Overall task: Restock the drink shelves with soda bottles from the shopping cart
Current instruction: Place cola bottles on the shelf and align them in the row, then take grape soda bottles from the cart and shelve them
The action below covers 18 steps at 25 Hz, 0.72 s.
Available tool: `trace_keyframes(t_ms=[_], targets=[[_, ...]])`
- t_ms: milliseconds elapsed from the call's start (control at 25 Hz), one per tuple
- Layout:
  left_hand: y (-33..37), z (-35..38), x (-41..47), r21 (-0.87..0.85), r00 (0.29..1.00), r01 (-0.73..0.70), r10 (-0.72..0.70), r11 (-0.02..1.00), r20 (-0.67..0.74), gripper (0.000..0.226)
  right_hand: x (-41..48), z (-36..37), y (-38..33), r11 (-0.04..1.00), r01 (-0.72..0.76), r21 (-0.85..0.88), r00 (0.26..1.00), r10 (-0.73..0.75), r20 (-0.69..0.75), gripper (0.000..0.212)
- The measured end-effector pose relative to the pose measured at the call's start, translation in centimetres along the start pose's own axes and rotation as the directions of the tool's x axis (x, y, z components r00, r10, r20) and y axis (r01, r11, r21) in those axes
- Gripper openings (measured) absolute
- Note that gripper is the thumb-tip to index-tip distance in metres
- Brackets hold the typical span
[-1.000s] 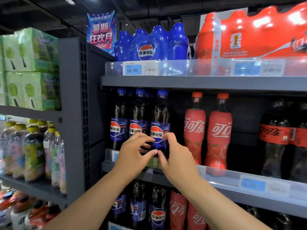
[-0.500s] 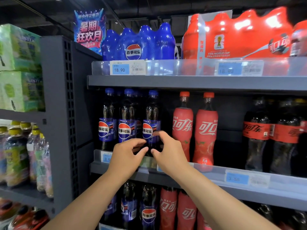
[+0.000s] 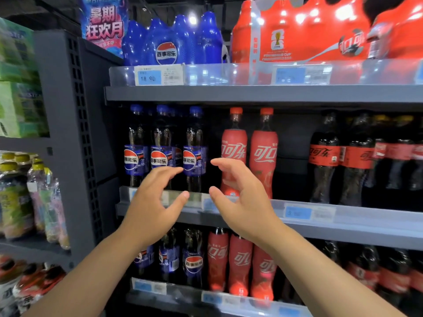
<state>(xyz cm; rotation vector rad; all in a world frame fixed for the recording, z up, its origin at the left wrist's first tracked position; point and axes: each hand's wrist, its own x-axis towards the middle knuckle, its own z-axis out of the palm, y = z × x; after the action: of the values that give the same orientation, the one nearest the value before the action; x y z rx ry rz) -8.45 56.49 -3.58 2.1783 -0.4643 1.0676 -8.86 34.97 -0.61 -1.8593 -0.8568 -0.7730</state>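
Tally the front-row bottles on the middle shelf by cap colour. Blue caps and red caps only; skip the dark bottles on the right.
blue-capped bottles: 3
red-capped bottles: 2
Total: 5

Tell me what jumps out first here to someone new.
The left hand and right hand hover open and empty at centre, in front of the blue-capped cola bottles on the middle shelf. Right of those stand two red-sleeved bottles. On the top shelf, a blue multipack sits beside a glossy red multipack.
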Motion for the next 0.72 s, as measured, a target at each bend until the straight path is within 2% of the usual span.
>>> trace_keyframes(t_ms=[200, 280, 720], targets=[[4.4, -0.5, -2.4, -0.007, 0.999, -0.045, 0.046, 0.999, 0.028, 0.055, -5.0, -5.4, -2.3, 0.997, -0.067, -0.032, 0.994, 0.07, 0.08, 0.052], [6.6, 0.2, -3.6, -0.049, 0.997, -0.069, 0.071, 0.996, 0.033, 0.051, -7.4, -7.6, -2.8, 0.993, -0.095, -0.064, 0.992, 0.1, 0.083, 0.053], [16.6, 5.8, -4.9, -0.166, 0.965, -0.186, 0.211, 0.969, 0.155, 0.053, -15.0, -19.0, -4.3, 0.963, -0.23, -0.139, 0.972, 0.221, -0.082, 0.048]])
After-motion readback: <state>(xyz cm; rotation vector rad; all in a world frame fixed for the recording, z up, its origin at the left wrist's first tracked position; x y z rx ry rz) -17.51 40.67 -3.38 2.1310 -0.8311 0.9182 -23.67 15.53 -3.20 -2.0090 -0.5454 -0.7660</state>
